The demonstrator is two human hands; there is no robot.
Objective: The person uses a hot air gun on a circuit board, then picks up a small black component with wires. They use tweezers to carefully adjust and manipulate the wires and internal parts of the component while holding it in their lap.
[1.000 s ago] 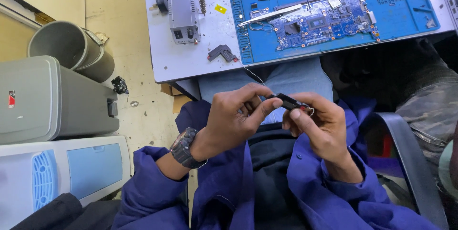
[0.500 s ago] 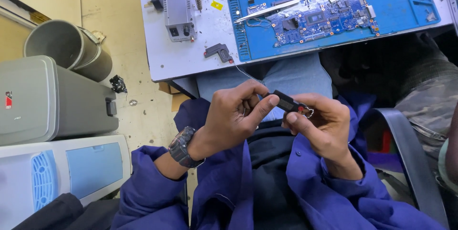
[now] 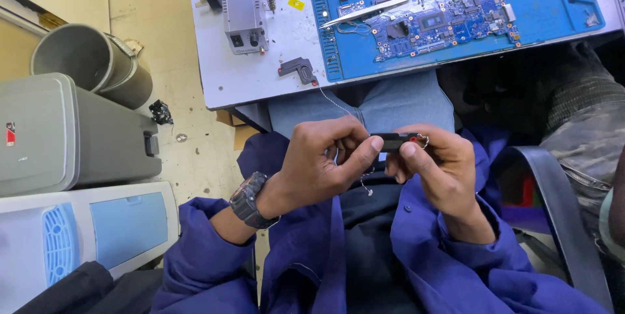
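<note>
Both my hands meet over my lap, in blue sleeves. My left hand (image 3: pixel 322 161), with a dark wristwatch, pinches one end of a small black and red stick-shaped device (image 3: pixel 394 140). My right hand (image 3: pixel 436 164) grips its other end, where a small metal ring shows. A thin wire (image 3: pixel 338 105) runs from the table edge down behind my left hand, and its loose end dangles below the device.
On the white table (image 3: pixel 241 79) ahead lies a blue work mat (image 3: pixel 553 8) with a bare circuit board (image 3: pixel 436 21), tweezers (image 3: pixel 364 11), a grey soldering station (image 3: pixel 244 17) and a small black part (image 3: pixel 297 68). Grey cases and a bin stand on the floor at left. Another person's leg is at right.
My hands have stayed together on the small device; the view has shifted slightly, so the table sits a bit higher in the picture. The grip looks the same.
</note>
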